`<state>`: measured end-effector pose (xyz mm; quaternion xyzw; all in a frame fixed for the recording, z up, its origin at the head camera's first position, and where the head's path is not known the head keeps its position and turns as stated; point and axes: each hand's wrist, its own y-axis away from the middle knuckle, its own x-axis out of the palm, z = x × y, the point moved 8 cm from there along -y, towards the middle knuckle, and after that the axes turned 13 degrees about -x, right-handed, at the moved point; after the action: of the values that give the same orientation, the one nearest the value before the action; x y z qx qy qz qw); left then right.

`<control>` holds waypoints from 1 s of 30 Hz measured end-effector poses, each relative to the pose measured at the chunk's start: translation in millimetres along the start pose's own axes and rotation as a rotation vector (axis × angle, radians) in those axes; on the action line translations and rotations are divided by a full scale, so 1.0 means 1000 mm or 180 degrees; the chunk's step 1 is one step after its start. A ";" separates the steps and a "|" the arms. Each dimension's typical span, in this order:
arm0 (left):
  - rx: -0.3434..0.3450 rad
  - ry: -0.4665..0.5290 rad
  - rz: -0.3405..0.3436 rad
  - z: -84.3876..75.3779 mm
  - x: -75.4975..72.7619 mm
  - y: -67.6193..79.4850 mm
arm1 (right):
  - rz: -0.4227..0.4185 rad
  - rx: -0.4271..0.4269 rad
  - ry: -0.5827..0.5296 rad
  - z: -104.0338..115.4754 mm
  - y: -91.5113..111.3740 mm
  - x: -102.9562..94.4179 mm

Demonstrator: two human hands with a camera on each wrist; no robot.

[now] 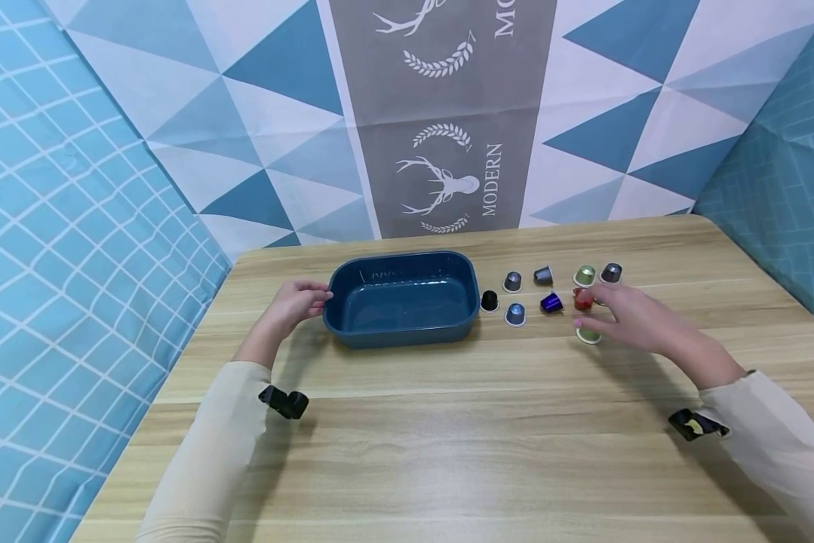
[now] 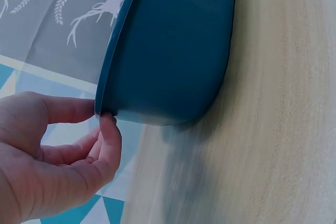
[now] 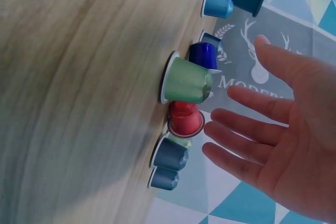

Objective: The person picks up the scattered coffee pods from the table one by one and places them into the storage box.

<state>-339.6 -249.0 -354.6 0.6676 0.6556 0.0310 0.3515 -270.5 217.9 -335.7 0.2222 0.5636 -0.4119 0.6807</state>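
Note:
My left hand point(image 1: 296, 308) pinches the left rim of a dark blue rectangular basin point(image 1: 407, 338), thumb and index finger on the edge, as the left wrist view shows on the basin wall point(image 2: 168, 51). Over the right-hand group of coffee capsules hovers my right hand point(image 1: 631, 318), its fingers spread and nothing held. Under or beside its fingertips are a red capsule point(image 1: 582, 300) and a light green capsule point(image 1: 588, 334). In the right wrist view the palm point(image 3: 299, 140) faces the green capsule point(image 3: 186, 81) and the red capsule point(image 3: 185, 120), with a gap between.
More capsules stand or lie right of the basin: black point(image 1: 489, 300), light blue point(image 1: 515, 314), purple-blue point(image 1: 551, 303), grey point(image 1: 512, 281), another grey point(image 1: 542, 276), green point(image 1: 585, 275) and dark grey point(image 1: 611, 272). The wooden table point(image 1: 420, 437) meets a patterned wall cloth point(image 1: 284, 136) behind.

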 end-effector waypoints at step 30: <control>-0.0068 0.0443 0.0263 0.008 0.001 -0.005 | 0.0232 -0.0150 -0.0087 -0.001 0.003 0.014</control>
<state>-339.9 -252.3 -363.9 0.6865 0.6499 0.0988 0.3107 -268.7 216.3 -349.4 0.2209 0.5553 -0.3765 0.7079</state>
